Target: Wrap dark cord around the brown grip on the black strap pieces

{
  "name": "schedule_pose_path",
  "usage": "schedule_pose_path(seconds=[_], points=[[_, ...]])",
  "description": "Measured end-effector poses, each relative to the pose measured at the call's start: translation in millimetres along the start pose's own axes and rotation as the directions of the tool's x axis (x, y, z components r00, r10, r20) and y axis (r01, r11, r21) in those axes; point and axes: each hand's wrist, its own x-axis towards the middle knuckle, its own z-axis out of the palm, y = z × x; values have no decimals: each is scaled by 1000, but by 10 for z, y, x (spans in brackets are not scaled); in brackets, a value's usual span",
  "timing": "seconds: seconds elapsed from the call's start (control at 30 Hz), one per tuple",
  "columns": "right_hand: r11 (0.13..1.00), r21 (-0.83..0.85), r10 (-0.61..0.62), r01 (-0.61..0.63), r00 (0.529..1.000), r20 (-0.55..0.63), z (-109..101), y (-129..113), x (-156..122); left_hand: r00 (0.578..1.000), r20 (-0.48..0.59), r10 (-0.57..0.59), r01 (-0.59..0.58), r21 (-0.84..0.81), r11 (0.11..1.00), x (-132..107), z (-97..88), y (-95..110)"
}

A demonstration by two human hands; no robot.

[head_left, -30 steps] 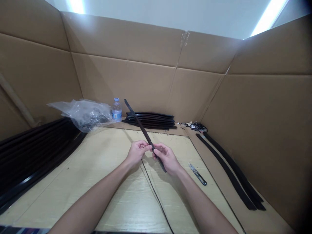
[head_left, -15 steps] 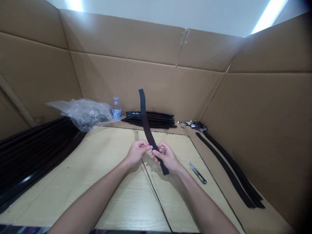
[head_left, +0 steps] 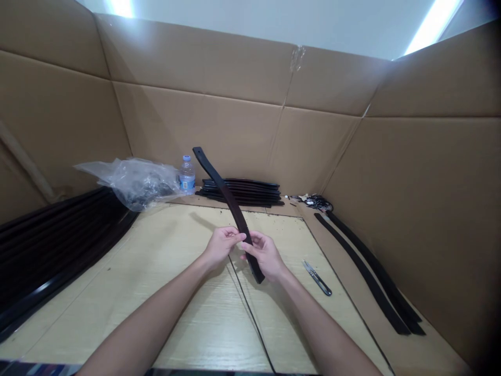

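A long, narrow, curved black strip with a small hole near its far end is held up over the table, tilted away to the upper left. My left hand pinches its left edge between thumb and fingers. On the other side, my right hand grips the strip's lower part, thumb on top and fingers behind. A thin black cord-like line runs from below my left hand to the table's front edge; whether it is held is hidden. Small thread snips lie to the right of my right hand.
Stacked black strips lie at the back, and more fill the left side. A plastic bag and a bottle stand behind. Loose black strips and a small tangled heap lie right. Cardboard walls enclose the table.
The strip has turned in my hands: its far end has swung left, and its edge now shows more. Both hands stay nearly in place.
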Motion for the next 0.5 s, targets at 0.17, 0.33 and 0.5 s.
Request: schedule_pose_path(seconds=[0.17, 0.33, 0.5], points=[[999, 38, 10, -11, 1000, 26, 8, -2, -17, 981, 194, -23, 48, -127, 991, -42, 29, 24], [991, 121, 59, -56, 998, -19, -7, 41, 16, 977, 212, -22, 50, -124, 991, -58, 65, 46], [997, 58, 60, -55, 994, -97, 11, 22, 8, 980, 197, -15, 27, -58, 998, -68, 84, 70]])
